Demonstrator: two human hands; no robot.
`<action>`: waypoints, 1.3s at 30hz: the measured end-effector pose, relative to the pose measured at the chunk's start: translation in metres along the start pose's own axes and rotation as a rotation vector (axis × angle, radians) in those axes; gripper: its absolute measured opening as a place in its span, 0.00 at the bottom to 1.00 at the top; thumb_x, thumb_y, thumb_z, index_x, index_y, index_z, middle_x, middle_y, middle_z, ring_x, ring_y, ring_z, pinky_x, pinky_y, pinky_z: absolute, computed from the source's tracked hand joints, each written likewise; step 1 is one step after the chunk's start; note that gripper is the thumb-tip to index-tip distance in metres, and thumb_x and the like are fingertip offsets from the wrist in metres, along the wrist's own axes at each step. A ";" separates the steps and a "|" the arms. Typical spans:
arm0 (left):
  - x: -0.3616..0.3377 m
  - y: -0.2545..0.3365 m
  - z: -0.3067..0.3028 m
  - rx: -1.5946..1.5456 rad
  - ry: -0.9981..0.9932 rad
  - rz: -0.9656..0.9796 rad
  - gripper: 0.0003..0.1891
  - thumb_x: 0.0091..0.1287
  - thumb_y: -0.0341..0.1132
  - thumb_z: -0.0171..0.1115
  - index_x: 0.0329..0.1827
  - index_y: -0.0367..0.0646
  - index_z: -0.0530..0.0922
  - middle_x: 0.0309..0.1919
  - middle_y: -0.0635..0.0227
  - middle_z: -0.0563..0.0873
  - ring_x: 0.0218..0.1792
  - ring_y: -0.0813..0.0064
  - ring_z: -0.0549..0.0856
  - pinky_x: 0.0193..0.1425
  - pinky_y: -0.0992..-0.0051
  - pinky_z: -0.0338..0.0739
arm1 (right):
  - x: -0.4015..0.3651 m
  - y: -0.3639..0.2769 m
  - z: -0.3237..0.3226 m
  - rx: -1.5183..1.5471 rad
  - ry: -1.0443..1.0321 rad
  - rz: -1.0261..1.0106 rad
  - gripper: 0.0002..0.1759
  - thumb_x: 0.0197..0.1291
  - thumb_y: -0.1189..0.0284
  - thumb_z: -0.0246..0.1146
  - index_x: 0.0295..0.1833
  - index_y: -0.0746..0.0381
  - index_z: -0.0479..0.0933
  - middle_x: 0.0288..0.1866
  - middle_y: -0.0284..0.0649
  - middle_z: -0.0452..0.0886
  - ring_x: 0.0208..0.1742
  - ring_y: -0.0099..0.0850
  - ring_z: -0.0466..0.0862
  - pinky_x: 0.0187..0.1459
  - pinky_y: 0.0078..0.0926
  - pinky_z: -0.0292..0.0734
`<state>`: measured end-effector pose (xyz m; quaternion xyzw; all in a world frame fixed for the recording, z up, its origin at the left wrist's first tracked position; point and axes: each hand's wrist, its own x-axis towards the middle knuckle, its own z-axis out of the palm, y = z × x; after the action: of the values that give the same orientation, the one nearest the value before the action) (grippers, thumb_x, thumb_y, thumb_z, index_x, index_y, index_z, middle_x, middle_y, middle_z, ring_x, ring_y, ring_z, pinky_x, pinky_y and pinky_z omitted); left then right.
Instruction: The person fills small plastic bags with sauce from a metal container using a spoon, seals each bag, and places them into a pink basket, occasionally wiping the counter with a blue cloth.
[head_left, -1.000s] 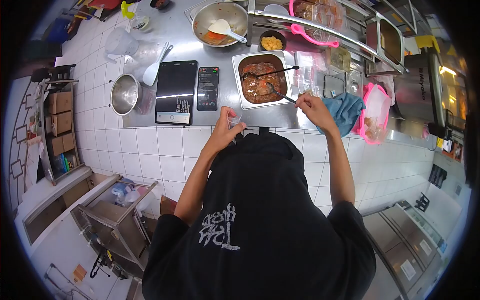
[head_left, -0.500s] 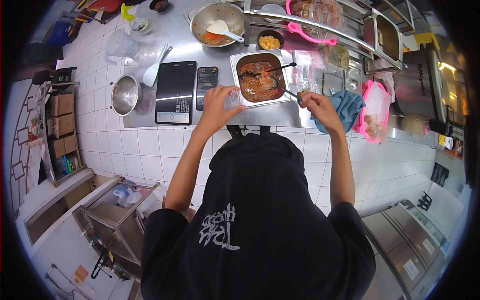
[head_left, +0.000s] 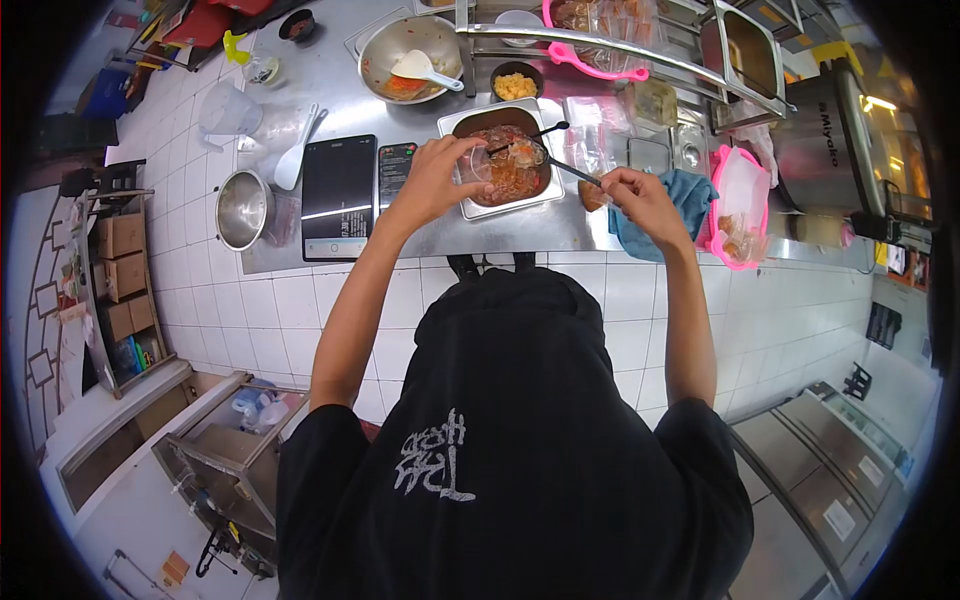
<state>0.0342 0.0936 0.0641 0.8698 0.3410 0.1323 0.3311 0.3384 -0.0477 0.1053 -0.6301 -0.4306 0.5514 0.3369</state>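
Observation:
My left hand (head_left: pixel 436 182) is closed around a small clear plastic cup (head_left: pixel 475 168), held over the left side of a rectangular steel food pan (head_left: pixel 512 208). Reddish chunky sauce (head_left: pixel 515 185) lies in the pan. My right hand (head_left: pixel 640 202) grips the dark handle of a ladle (head_left: pixel 574 172), whose bowl holds some of the sauce close to the cup. A second black-handled utensil (head_left: pixel 553 128) rests in the pan, its lower end partly hidden. Beside my left hand lie a phone (head_left: pixel 394 172) and a tablet (head_left: pixel 338 195).
Behind the pan stand a large steel bowl (head_left: pixel 372 62) with a white rice paddle (head_left: pixel 425 68) and a black bowl of yellow food (head_left: pixel 516 86). A blue cloth (head_left: pixel 668 215) and a pink basket (head_left: pixel 722 235) are at right. A steel bowl (head_left: pixel 244 210) sits at left.
The cup in my left hand has come over the pan's left side. My right hand has lifted the ladle, now carrying sauce, toward the cup. The whole view has shifted slightly.

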 end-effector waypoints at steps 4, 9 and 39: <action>0.006 0.005 0.004 -0.033 0.100 -0.009 0.34 0.55 0.47 0.77 0.65 0.50 0.76 0.46 0.62 0.79 0.52 0.59 0.76 0.62 0.63 0.69 | -0.006 -0.015 0.002 0.001 0.081 -0.038 0.09 0.69 0.72 0.59 0.41 0.68 0.80 0.31 0.31 0.79 0.33 0.17 0.75 0.36 0.17 0.70; 0.017 0.025 0.005 -0.082 0.165 -0.056 0.35 0.54 0.48 0.77 0.65 0.48 0.76 0.45 0.62 0.79 0.52 0.58 0.76 0.60 0.64 0.69 | -0.003 -0.010 0.022 0.063 0.124 -0.145 0.09 0.69 0.72 0.60 0.41 0.67 0.80 0.28 0.27 0.76 0.30 0.14 0.71 0.31 0.17 0.64; 0.040 0.026 0.037 -0.426 0.351 0.109 0.19 0.61 0.28 0.65 0.55 0.37 0.74 0.44 0.55 0.82 0.47 0.62 0.84 0.55 0.68 0.77 | 0.014 -0.121 0.051 -1.651 0.148 -0.689 0.12 0.50 0.74 0.65 0.42 0.59 0.75 0.38 0.37 0.76 0.43 0.32 0.77 0.42 0.31 0.68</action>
<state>0.0935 0.0886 0.0546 0.7613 0.3104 0.3673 0.4349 0.2678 0.0114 0.1998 -0.5413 -0.8325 -0.1075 -0.0496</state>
